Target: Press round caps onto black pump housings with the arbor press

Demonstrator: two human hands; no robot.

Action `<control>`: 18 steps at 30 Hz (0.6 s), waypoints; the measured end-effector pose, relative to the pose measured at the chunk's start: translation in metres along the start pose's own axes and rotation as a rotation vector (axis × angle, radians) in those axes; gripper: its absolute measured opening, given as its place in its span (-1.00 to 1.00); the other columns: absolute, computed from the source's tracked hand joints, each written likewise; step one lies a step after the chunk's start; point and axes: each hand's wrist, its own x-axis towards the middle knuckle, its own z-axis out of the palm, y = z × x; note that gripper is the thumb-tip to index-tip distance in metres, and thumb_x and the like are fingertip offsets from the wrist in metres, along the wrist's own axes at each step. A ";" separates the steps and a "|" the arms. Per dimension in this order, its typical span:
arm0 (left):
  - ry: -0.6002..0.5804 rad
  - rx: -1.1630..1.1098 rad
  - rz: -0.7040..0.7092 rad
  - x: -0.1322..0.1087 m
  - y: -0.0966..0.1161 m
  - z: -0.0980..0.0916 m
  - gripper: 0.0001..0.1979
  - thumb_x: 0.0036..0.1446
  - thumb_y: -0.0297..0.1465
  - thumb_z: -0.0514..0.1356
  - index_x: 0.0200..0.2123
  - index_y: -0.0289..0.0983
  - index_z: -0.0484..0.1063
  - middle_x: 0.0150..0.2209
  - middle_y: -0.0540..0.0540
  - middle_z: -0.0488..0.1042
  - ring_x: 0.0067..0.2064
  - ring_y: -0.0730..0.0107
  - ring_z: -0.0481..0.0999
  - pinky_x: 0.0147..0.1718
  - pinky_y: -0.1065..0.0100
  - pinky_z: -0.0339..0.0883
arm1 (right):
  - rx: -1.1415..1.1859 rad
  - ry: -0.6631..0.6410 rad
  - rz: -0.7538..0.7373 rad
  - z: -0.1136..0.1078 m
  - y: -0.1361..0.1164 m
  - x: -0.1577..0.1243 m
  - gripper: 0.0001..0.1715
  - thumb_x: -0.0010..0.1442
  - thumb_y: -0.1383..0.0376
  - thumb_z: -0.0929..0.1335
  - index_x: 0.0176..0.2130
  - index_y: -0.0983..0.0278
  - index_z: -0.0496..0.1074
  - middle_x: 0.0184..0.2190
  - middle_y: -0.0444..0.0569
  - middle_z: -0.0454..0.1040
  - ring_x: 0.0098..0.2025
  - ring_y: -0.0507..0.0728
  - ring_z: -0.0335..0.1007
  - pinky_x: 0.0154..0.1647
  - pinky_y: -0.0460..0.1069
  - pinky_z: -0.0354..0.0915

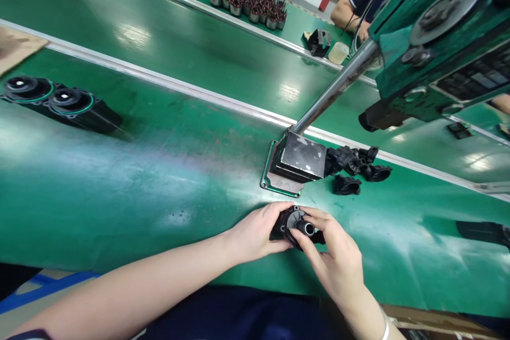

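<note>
- left hand [255, 234] grips the black part [295, 226] low on the green surface [139, 191], fingers closed on its left side.
- right hand [338, 263] pinches the part's centre hub, fingers closed.
- risk: the part could twist or slip between the hands if either grip loosens.
- loose parts [358, 167] lie beyond, beside the press base [298, 162]; a nudge could scatter them.
</note>
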 end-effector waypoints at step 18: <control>-0.015 0.170 0.148 0.000 0.004 0.001 -0.38 0.01 -0.42 0.31 0.15 -0.08 0.23 0.06 -0.14 0.37 0.07 0.20 0.46 0.02 0.21 0.41 | 0.102 -0.018 0.092 0.009 0.005 -0.010 -0.62 0.14 0.15 0.34 -0.14 0.34 0.22 -0.13 -0.09 0.38 -0.07 -0.19 0.37 -0.12 -0.27 0.38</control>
